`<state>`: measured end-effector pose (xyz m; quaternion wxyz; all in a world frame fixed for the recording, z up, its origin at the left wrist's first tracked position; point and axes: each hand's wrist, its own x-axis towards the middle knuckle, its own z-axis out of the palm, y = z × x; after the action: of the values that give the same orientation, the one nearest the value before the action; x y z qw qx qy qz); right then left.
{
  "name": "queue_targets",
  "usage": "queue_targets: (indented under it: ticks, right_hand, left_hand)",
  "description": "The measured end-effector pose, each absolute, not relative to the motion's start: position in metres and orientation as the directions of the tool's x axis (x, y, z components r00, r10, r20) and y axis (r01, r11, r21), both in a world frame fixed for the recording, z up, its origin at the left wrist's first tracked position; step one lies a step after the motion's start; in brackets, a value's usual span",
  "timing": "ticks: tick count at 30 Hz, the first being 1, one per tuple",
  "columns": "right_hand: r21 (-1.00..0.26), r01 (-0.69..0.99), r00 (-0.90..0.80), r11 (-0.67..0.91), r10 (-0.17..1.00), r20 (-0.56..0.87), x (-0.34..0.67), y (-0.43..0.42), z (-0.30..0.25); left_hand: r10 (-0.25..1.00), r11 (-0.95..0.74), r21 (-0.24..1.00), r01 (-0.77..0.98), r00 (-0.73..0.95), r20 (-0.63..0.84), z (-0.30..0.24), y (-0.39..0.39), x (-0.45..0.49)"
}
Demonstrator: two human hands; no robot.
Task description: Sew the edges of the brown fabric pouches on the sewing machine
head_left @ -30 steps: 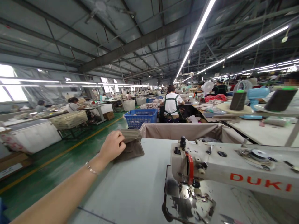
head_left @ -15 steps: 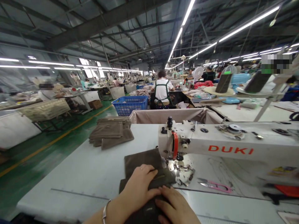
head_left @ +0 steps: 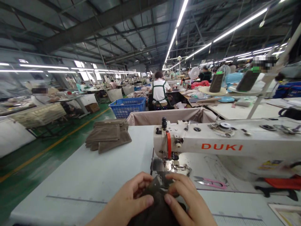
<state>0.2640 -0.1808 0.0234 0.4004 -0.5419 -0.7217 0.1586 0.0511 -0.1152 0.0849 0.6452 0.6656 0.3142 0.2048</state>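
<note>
Both my hands are closed on one dark brown fabric piece [head_left: 156, 207] at the near edge of the white table [head_left: 94, 179]. My left hand [head_left: 128, 202] pinches its left side with thumb and fingers. My right hand [head_left: 188, 201] grips its right side. The piece's upper corner points toward the needle area [head_left: 172, 163] of the white DUKI sewing machine [head_left: 223, 142], just ahead of my fingers. A stack of similar brown fabric pieces [head_left: 108, 135] lies on the table's far left corner.
Pink thread snips [head_left: 210, 182] lie right of the needle plate. A beige cloth bin [head_left: 171, 115] hangs behind the table and a blue basket [head_left: 128, 106] stands beyond. A person in a green apron [head_left: 160, 92] sits ahead. Thread cones [head_left: 216, 82] stand at right.
My left hand left the far stack and drew a fabric piece to the near edge. Both hands have gathered it and lifted its corner toward the needle. The view dropped lower.
</note>
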Motion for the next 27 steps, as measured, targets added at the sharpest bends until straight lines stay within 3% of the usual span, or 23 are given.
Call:
queue_targets:
  ticks: [3, 9, 22, 25, 27]
  right_hand:
    - [-0.727, 0.565, -0.164, 0.390, 0.917, 0.365, 0.264, -0.183, 0.045]
    - [-0.824, 0.448, -0.047, 0.347, 0.929, 0.366, 0.262, -0.190, 0.058]
    - [-0.848, 0.446, 0.013, 0.285, 0.946, 0.325, 0.261, -0.194, 0.060]
    - [-0.873, 0.422, -0.065, 0.245, 0.968, 0.241, 0.260, -0.195, 0.057]
    - [-0.874, 0.349, -0.205, 0.337, 0.938, 0.279, 0.256, -0.196, 0.051]
  left_hand:
    - [0.754, 0.044, 0.989, 0.141, 0.644, -0.126, 0.097, -0.122, 0.053]
    - [0.853, 0.107, 0.992, 0.060, 0.508, -0.123, 0.093, -0.136, 0.055]
    - [0.887, 0.242, 0.970, -0.031, 0.411, -0.208, 0.090, -0.146, 0.066]
    - [0.871, 0.249, 0.967, 0.044, 0.427, -0.244, 0.093, -0.143, 0.063]
    - [0.839, 0.234, 0.960, 0.156, 0.467, -0.281, 0.097, -0.136, 0.057]
